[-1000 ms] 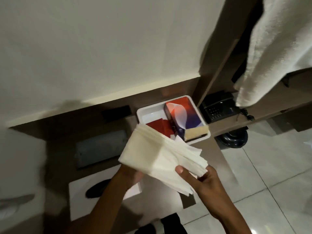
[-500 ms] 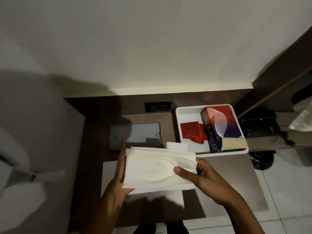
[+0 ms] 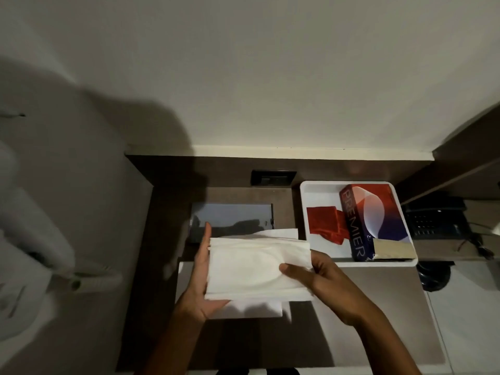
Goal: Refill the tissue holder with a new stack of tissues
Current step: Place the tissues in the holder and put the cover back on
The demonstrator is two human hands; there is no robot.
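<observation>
A white stack of tissues (image 3: 257,269) is held flat between both hands above the dark wooden desk (image 3: 162,239). My left hand (image 3: 200,282) presses its left edge with the fingers straight up. My right hand (image 3: 322,282) grips its right edge, thumb on top. Beneath the stack lies a white rectangular piece (image 3: 189,274), possibly the tissue holder's lid. Just beyond the stack sits a dark open rectangular holder (image 3: 232,215) set on the desk. The red and purple "PREMIER" tissue box (image 3: 370,217) lies torn open in a white tray (image 3: 319,190) at the right.
Red torn packaging (image 3: 324,223) lies in the tray beside the box. A black telephone (image 3: 435,220) stands on a shelf at the right, a wall socket (image 3: 273,177) sits behind the desk, and a white wall-mounted hairdryer (image 3: 32,239) hangs at the left. Tiled floor shows at lower right.
The view swung left and levelled on the desk. The tissue stack, fanned and tilted a second ago, is now squared flat between both hands, close to the dark holder.
</observation>
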